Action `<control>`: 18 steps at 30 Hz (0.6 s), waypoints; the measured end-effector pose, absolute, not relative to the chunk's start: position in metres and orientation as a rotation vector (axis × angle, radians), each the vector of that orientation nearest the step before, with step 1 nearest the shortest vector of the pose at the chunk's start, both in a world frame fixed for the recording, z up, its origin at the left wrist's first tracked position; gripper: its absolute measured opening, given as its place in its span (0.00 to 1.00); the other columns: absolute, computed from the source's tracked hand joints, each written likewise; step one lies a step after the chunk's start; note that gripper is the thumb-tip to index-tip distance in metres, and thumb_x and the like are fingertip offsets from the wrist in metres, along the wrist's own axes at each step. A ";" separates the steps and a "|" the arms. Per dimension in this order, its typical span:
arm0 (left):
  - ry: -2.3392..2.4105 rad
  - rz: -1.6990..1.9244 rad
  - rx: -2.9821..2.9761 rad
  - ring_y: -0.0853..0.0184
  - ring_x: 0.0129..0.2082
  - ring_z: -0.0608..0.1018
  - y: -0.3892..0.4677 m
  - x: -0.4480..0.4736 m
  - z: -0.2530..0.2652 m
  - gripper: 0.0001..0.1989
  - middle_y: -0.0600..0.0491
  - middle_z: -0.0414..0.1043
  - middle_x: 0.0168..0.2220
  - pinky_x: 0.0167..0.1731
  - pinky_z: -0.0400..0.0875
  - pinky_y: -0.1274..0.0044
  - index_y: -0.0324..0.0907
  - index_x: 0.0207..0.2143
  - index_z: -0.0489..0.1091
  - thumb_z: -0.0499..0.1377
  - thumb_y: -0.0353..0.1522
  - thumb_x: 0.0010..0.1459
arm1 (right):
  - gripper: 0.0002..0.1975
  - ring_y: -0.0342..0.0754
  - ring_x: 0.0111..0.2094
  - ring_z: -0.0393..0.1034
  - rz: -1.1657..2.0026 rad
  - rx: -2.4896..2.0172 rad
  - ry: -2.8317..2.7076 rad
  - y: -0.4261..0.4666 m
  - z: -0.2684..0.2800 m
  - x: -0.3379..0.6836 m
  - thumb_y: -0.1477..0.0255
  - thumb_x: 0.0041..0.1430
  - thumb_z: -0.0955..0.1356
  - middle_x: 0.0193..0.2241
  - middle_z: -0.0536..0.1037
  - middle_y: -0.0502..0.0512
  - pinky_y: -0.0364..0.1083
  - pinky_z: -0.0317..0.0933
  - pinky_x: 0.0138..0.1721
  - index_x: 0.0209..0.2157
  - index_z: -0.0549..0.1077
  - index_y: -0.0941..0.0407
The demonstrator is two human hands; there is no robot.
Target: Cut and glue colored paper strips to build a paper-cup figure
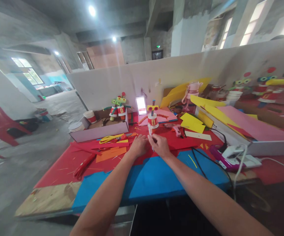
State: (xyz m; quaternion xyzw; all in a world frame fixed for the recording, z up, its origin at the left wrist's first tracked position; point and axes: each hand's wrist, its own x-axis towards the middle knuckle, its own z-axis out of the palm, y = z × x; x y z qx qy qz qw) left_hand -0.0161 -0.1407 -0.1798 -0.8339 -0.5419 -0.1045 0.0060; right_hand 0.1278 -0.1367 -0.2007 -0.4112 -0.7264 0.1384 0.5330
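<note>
My right hand is closed round a slim, clear-and-whitish pen, held upright with its lower end close to the red paper. Close beside it, my left hand rests low over the red paper with its fingers curled in; whatever lies under them is hidden. Just beyond both hands stands a paper-cup figure with a yellow head, red eyes and coiled arms. A pink glue gun lies to the right of my right hand. Blue sheeting covers the table's near edge.
On the left, a shallow box holds two finished-looking cup figures. Yellow-handled scissors and orange paper lie nearby. To the right are yellow sheets, a purple power strip with cables, and a box of coloured paper.
</note>
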 end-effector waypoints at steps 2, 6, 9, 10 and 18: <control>-1.655 -0.303 -2.597 0.57 0.44 0.70 -0.139 -0.016 -0.181 0.11 0.45 0.72 0.39 0.47 0.64 0.65 0.41 0.40 0.73 0.56 0.30 0.54 | 0.22 0.40 0.19 0.54 0.330 -0.975 -1.736 -0.137 -0.200 0.127 0.60 0.64 0.60 0.15 0.61 0.46 0.41 0.48 0.24 0.18 0.58 0.55; -1.679 -0.294 -2.580 0.56 0.46 0.70 -0.139 -0.017 -0.184 0.11 0.45 0.71 0.41 0.48 0.64 0.63 0.41 0.41 0.72 0.57 0.31 0.54 | 0.22 0.40 0.19 0.55 0.340 -0.968 -1.752 -0.138 -0.200 0.124 0.61 0.64 0.60 0.15 0.62 0.46 0.41 0.48 0.24 0.18 0.59 0.55; -1.707 -0.257 -2.554 0.55 0.46 0.70 -0.139 -0.016 -0.185 0.11 0.44 0.71 0.41 0.47 0.64 0.61 0.40 0.40 0.72 0.56 0.31 0.54 | 0.22 0.40 0.19 0.55 0.342 -0.958 -1.757 -0.139 -0.200 0.123 0.61 0.64 0.60 0.15 0.63 0.47 0.41 0.48 0.25 0.18 0.59 0.55; -1.708 -0.247 -2.546 0.54 0.45 0.70 -0.139 -0.015 -0.185 0.10 0.44 0.71 0.41 0.47 0.64 0.61 0.40 0.40 0.71 0.56 0.30 0.54 | 0.22 0.40 0.19 0.55 0.346 -0.956 -1.758 -0.139 -0.199 0.123 0.61 0.64 0.60 0.15 0.63 0.47 0.41 0.48 0.25 0.17 0.58 0.55; -1.648 -0.240 -2.513 0.56 0.42 0.71 -0.133 -0.014 -0.187 0.08 0.44 0.72 0.37 0.44 0.63 0.65 0.40 0.36 0.72 0.54 0.29 0.54 | 0.22 0.40 0.20 0.55 0.422 -0.937 -1.778 -0.138 -0.201 0.123 0.60 0.64 0.60 0.15 0.61 0.46 0.42 0.48 0.24 0.18 0.57 0.55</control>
